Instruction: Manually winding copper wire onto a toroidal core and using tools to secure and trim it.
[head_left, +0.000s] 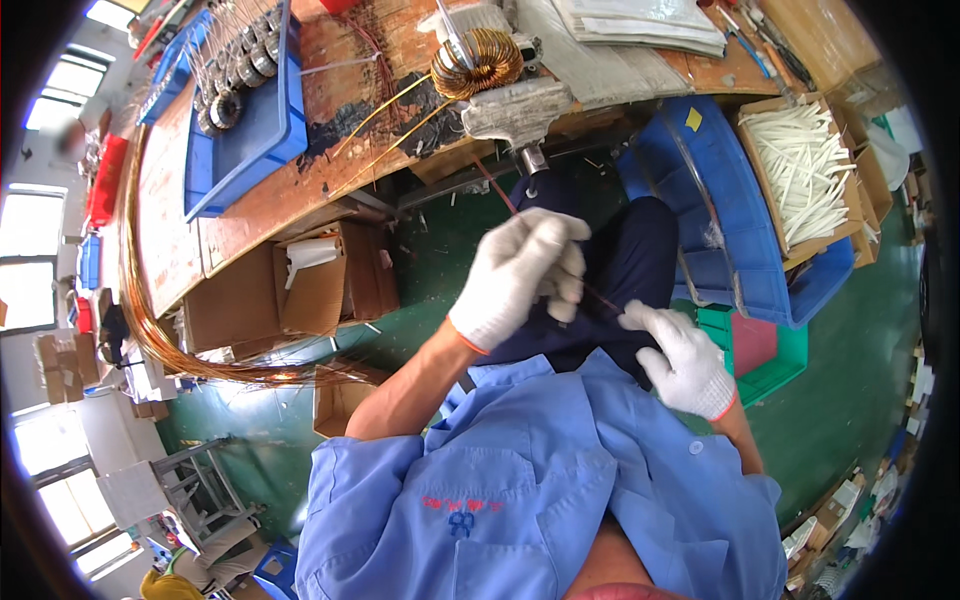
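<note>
Worn wooden workbench [250, 200] up top holds a copper-wound ring coil [478, 62]. Thin reddish copper wire [500, 195] runs down into the white-gloved left hand [520, 275], fingers pinched shut on it, blurry. White-gloved right hand [685, 360] pinches the wire's barely visible lower end.

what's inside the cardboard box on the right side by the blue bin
The cardboard box holds a heap of thin white sleeves, lying loosely. The pile covers its floor, so anything beneath stays hidden.

A blue tray [262, 130] of wound coils sits at eleven o'clock. A cardboard box [800, 175] of white sleeves lies at two o'clock, beside stacked blue bins [735, 250]. Open cartons [300, 290] rest at nine o'clock.
</note>
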